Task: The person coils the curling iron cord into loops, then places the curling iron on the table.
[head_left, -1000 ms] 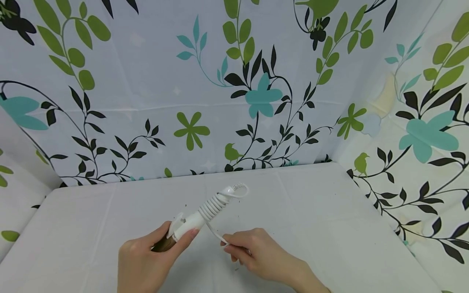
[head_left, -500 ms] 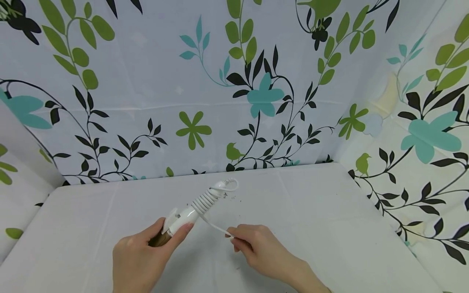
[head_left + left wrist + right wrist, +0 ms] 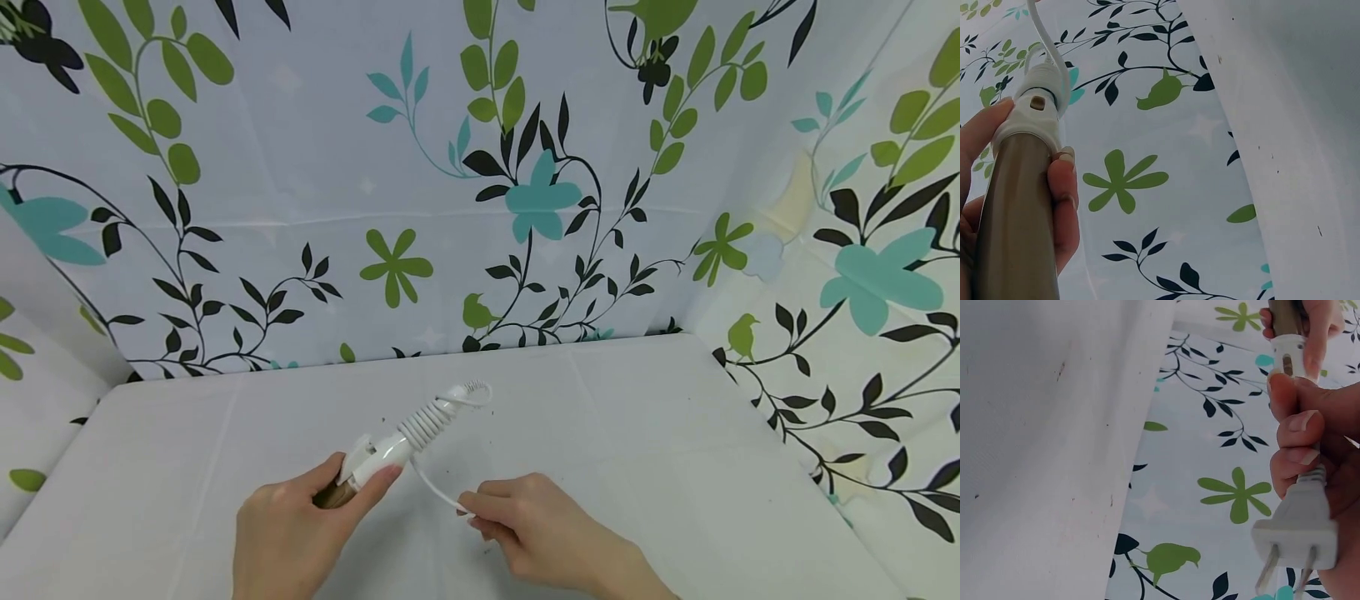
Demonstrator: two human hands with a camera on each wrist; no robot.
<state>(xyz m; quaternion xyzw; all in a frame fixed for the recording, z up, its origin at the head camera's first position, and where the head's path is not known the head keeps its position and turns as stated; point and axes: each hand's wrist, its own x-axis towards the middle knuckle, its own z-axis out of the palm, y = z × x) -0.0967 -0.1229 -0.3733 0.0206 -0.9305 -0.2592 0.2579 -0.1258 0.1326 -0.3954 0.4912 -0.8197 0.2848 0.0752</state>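
My left hand (image 3: 288,525) grips a curling iron (image 3: 390,451) around its gold-brown barrel (image 3: 1019,219). The white handle points up and to the right, away from me. Around that handle the white cord (image 3: 423,423) is wound in several coils, with a small loop at the far end. A loose length runs down to my right hand (image 3: 543,529), whose fingers pinch it. In the right wrist view a white two-prong plug (image 3: 1297,531) sticks out below those fingers. The head view hides the plug behind my hand.
Beneath both hands lies a white-covered table (image 3: 637,433) with small dark specks. A pale curtain (image 3: 300,167) printed with leaves and flowers closes off the back, and similar cloth (image 3: 885,375) hangs on the right.
The curling iron and my left hand shift slightly left overall. My right hand draws the cord outward to the right, then dips a little, and the loose length now sags in a curve.
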